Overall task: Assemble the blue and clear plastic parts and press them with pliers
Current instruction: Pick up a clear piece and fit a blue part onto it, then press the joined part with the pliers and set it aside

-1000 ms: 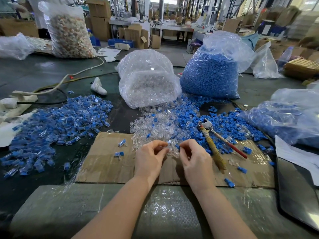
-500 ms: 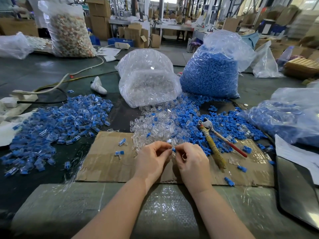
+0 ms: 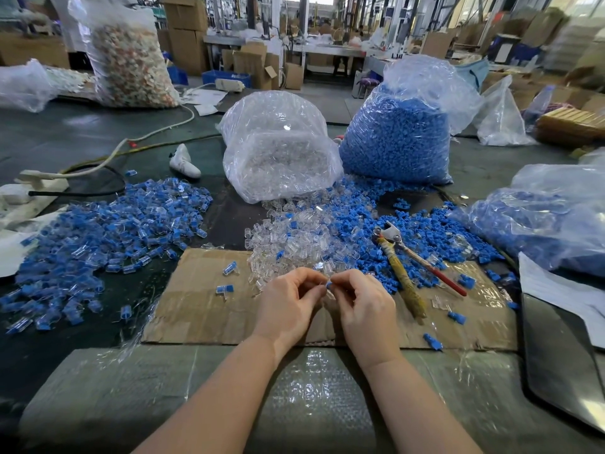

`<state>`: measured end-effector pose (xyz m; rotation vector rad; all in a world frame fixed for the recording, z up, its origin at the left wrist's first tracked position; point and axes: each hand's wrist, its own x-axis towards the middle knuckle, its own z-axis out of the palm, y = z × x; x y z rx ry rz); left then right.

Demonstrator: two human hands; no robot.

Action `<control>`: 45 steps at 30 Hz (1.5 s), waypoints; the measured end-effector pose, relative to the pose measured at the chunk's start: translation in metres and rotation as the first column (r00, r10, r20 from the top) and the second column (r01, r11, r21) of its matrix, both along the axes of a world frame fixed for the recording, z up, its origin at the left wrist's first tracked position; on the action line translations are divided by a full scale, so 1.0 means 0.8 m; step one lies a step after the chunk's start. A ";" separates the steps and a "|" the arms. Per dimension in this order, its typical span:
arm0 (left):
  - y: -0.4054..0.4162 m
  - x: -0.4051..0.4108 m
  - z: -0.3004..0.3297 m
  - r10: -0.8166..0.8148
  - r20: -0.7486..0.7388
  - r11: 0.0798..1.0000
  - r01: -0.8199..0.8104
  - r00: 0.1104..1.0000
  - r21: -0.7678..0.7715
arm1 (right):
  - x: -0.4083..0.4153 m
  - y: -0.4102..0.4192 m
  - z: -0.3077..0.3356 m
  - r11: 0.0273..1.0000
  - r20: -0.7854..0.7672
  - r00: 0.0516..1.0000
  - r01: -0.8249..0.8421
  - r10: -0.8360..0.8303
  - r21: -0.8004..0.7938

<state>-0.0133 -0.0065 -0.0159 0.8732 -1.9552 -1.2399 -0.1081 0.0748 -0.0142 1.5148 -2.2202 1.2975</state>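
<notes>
2 hands (image 3: pixel 327 303) pinch 1 blue part (image 3: pixel 329 283).

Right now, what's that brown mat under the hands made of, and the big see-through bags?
The mat looks like plain cardboard: dull brown, creased, with torn edges. The bag of clear parts and the bag of blue parts look like thin glossy plastic film: crinkled, shiny, contents showing through.

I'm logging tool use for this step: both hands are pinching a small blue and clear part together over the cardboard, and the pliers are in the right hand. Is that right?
Not quite. The pliers are in neither hand; they lie on the cardboard right of the hands, among loose blue parts. The head view shows the left hand and right hand pinching the small blue and clear part between them.
</notes>
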 end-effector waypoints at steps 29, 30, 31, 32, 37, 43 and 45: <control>-0.001 0.005 0.011 -0.031 -0.171 0.973 0.069 0.985 0.221 | -0.002 0.003 0.005 0.999 -0.072 0.997 -0.040 0.040 0.007; 0.000 0.005 0.012 -0.028 -0.183 0.969 0.071 0.983 0.235 | -0.005 0.003 0.006 1.000 -0.075 0.997 0.018 -0.018 -0.007; 0.000 0.005 0.013 -0.024 -0.191 0.966 0.072 0.981 0.247 | -0.010 0.003 0.009 0.994 -0.060 0.993 0.106 -0.107 -0.014; -0.001 0.005 0.014 -0.020 -0.198 0.963 0.072 0.980 0.258 | -0.018 0.002 0.012 0.975 -0.038 0.975 0.220 -0.220 0.005; -0.004 0.003 0.013 0.006 -0.205 0.950 0.058 0.979 0.305 | -0.072 0.008 0.026 0.581 -0.171 0.790 0.561 -0.589 0.589; -0.006 0.000 0.013 0.008 -0.195 0.951 0.052 0.981 0.305 | -0.096 -0.002 0.036 0.450 -0.149 0.805 0.462 -0.574 0.764; -0.007 0.000 0.014 0.004 -0.182 0.957 0.049 0.983 0.287 | -0.099 -0.006 0.039 0.449 -0.141 0.799 0.464 -0.584 0.764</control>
